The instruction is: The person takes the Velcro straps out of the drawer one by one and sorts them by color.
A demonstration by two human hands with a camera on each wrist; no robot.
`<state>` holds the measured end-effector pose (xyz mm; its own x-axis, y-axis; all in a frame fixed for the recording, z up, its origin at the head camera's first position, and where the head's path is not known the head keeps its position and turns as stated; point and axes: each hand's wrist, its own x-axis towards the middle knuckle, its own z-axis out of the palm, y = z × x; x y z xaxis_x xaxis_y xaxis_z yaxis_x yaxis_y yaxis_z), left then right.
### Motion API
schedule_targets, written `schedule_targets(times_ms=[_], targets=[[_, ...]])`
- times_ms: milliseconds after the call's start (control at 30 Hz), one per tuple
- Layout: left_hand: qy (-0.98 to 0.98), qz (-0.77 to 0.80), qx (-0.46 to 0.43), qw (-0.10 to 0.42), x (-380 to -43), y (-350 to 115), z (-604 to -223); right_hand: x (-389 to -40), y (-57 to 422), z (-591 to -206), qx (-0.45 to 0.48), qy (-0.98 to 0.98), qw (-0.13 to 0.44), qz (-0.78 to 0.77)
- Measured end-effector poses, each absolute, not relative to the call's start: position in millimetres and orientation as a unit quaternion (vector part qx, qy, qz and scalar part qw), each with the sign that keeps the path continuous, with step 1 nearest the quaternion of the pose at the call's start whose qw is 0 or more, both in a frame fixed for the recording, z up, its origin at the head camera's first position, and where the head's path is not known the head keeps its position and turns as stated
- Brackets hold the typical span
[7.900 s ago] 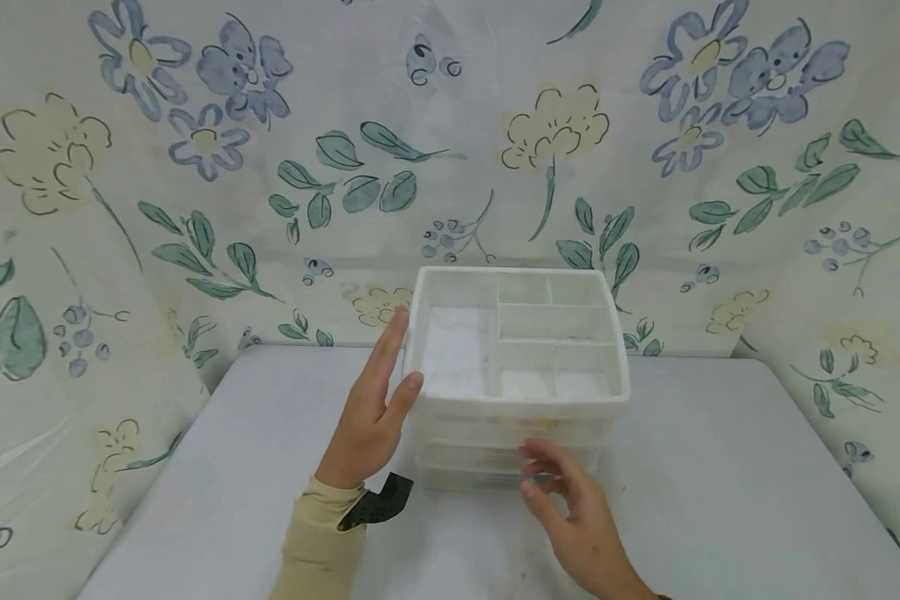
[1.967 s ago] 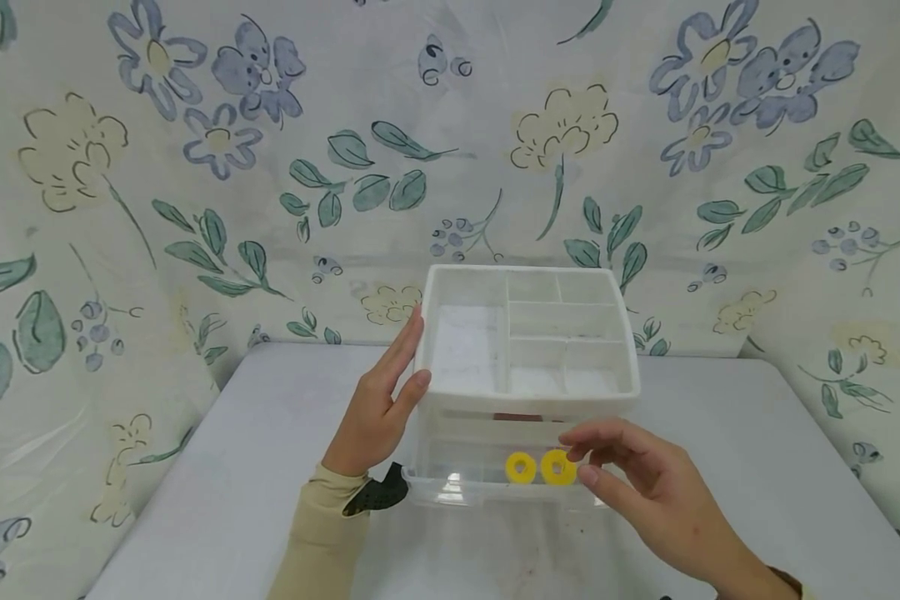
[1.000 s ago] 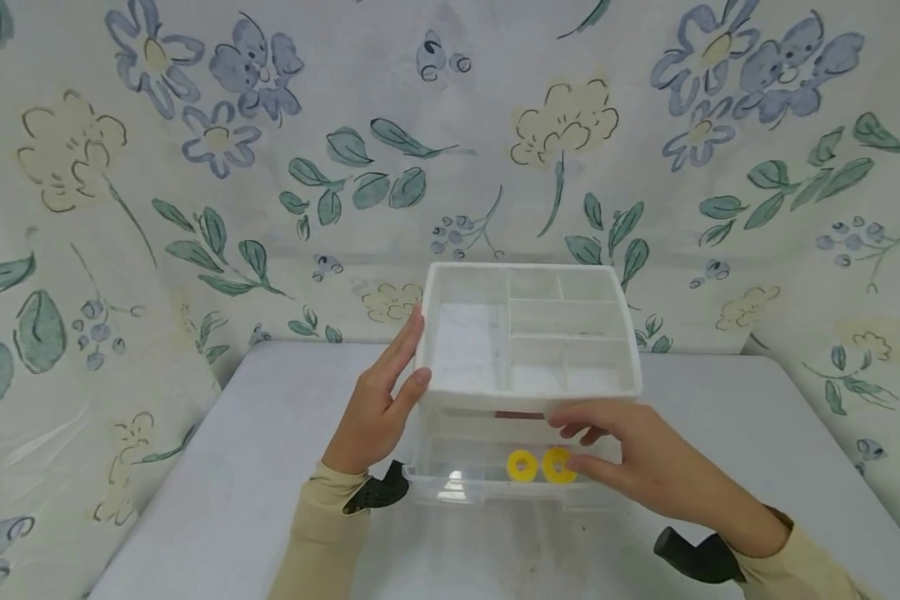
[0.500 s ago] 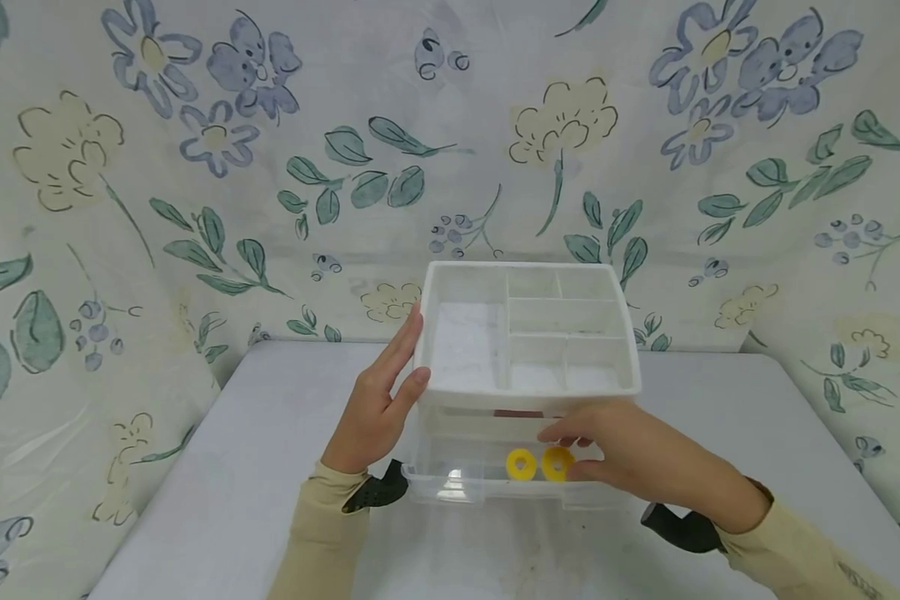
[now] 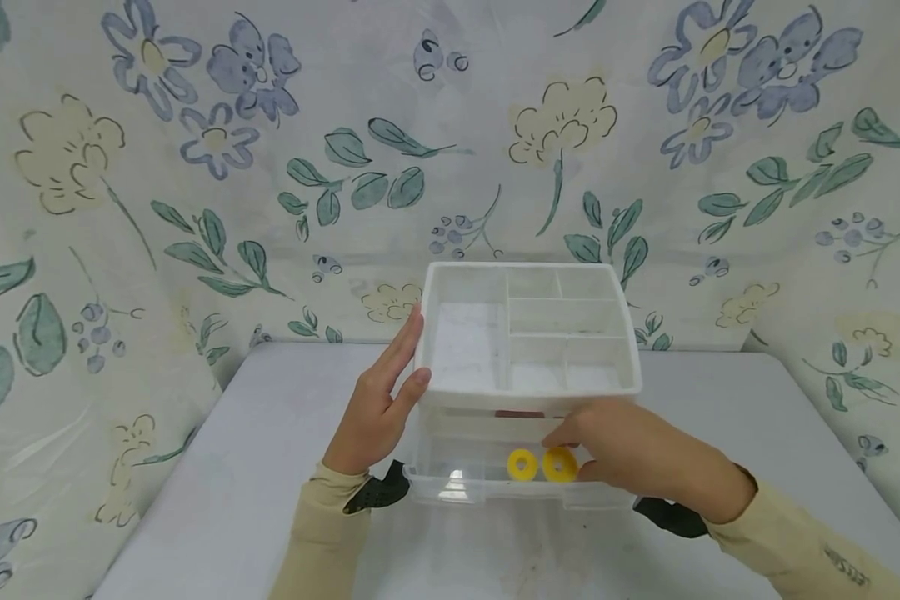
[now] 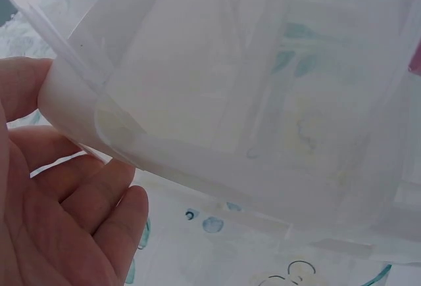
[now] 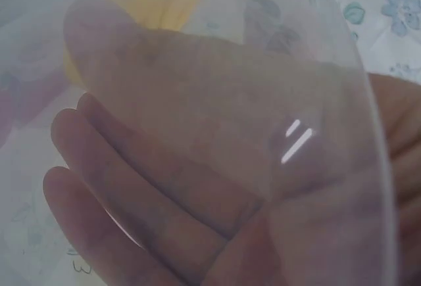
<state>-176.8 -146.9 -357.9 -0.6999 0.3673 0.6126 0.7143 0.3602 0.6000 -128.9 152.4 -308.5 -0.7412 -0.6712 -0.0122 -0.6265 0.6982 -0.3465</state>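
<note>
A white plastic organizer (image 5: 528, 398) with a compartment tray on top has a clear drawer (image 5: 457, 468) pulled out at its front. Two yellow rings (image 5: 512, 465) sit side by side toward the drawer's right half. My left hand (image 5: 375, 412) rests along the organizer's left side, fingers extended and thumb by the front corner. My right hand (image 5: 630, 446) reaches over the drawer's right end, index fingertip and thumb right beside the right-hand yellow ring (image 5: 548, 465). In the right wrist view its extended fingers show through clear plastic, with blurred yellow (image 7: 171, 0) behind the thumb.
A reddish strip (image 5: 520, 414) shows under the organizer's top tray. The white table (image 5: 285, 467) extends on both sides, backed by a floral cloth (image 5: 450, 167). Dark wrist straps (image 5: 378, 492) hang under both sleeves.
Since the oldest frame, the clear drawer has come out, exposing the yellow rings. Lately my right hand has moved left and in over the drawer's right end. The left hand stays at the side.
</note>
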Motion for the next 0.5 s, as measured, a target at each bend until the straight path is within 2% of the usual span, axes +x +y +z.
schedule_targets(times_ms=[233, 500], targets=[[-0.804, -0.452, -0.335, 0.194, -176.4, -147.0, -357.6, -130.3, 151.3, -310.6, -0.378, 0.915, 0.045, -0.135], [-0.803, -0.451, -0.337, 0.194, -176.9, -147.5, -358.9, -130.1, 152.6, -311.7, -0.36, 0.921, 0.059, -0.138]])
